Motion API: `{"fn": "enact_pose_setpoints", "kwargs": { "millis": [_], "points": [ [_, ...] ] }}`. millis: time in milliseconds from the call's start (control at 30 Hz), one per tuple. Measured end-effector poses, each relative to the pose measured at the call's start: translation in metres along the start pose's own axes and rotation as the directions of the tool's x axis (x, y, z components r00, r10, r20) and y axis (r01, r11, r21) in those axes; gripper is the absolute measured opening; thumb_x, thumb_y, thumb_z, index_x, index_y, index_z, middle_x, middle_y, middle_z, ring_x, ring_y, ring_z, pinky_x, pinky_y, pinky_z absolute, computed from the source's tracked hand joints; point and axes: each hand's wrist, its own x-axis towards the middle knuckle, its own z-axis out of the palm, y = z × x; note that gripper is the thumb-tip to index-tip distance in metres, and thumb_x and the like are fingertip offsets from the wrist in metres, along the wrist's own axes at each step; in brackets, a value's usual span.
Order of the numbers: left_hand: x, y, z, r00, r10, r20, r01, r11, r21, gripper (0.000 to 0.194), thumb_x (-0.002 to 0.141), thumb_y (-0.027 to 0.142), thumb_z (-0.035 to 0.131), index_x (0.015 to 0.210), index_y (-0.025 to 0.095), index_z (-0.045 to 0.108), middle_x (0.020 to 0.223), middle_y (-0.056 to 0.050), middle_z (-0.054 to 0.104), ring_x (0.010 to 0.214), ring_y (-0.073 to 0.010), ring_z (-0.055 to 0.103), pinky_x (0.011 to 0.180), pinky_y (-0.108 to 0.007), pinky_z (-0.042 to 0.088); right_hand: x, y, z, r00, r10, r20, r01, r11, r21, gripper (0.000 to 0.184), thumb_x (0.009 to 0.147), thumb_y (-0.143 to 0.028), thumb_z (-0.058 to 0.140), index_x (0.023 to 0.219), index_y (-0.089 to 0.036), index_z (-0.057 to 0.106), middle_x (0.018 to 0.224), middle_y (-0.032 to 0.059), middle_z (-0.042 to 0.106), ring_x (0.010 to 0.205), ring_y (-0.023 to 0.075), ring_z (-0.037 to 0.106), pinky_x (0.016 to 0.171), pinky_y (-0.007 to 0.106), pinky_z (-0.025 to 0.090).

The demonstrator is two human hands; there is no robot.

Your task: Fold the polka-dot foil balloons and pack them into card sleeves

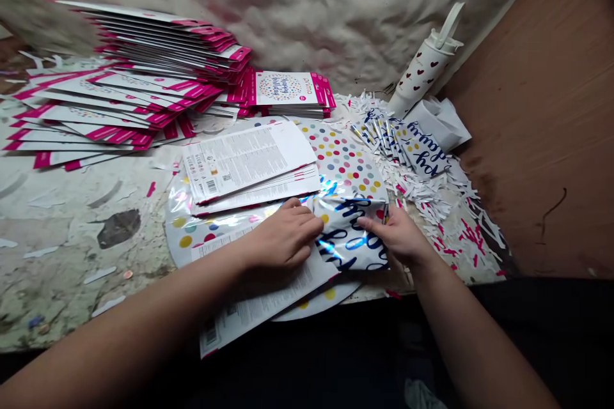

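A: Forearms [182,284] up front, then a printed white sleeve [259,303] poking past the front edge of the table [67,211]. What're the hands on?

B: Folded foil [352,239], blue lettering, near that front edge. Right hand [403,233] pinches its right side, thumb on top. Left hand [290,233] has its fingers curled close together at the left side; can't tell if they're gripping.

A: Behind?

B: Pink-and-white packets [158,45] toward the back left corner, heart-print tumbler [419,73] back right.
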Motion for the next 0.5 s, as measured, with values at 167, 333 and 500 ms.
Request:
{"fn": "enact_pose_setpoints", "kwargs": {
  "millis": [167, 333, 500],
  "points": [
    [0.000, 0.005, -0.003, 0.993, 0.103, -0.055, -0.098, 0.992, 0.084, 0.013, 0.078, 0.024, 0.040, 0.080, 0.018, 0.051, 0.080, -0.006, 0.057, 0.079, -0.0206, 0.047, 0.080, -0.039, 0.030, 0.010, -0.010, 0.004, 0.950, 0.208, 0.234, -0.209, 0.978, -0.021, 0.033, 0.059, -0.030, 0.077, 0.084, -0.012, 0.067, 0.080, 0.0052, 0.071, 0.071, 0.0175, 0.066, 0.069, 0.030, 0.052],
    [-0.001, 0.005, 0.000, 0.995, 0.094, -0.040, -0.089, 0.990, 0.105, 0.013, 0.078, 0.024, 0.040, 0.075, 0.018, 0.051, 0.077, -0.005, 0.055, 0.077, -0.0200, 0.045, 0.078, -0.039, 0.030, 0.021, -0.017, 0.012, 0.957, 0.237, 0.169, -0.229, 0.971, -0.067, 0.034, 0.060, -0.035, 0.076, 0.084, -0.014, 0.064, 0.067, 0.0001, 0.067, 0.056, 0.0120, 0.060, 0.052, 0.023, 0.047],
    [-0.002, 0.001, -0.001, 0.998, 0.045, -0.047, -0.041, 0.996, 0.074, 0.013, 0.078, 0.023, 0.039, 0.077, 0.017, 0.051, 0.080, -0.006, 0.055, 0.079, -0.0206, 0.045, 0.078, -0.039, 0.030, 0.020, -0.025, 0.010, 0.983, 0.173, 0.056, -0.170, 0.983, -0.066, 0.029, 0.054, -0.029, 0.078, 0.069, -0.015, 0.058, 0.048, -0.0068, 0.054, 0.038, 0.0043, 0.043, 0.037, 0.016, 0.031]
  ]
}}
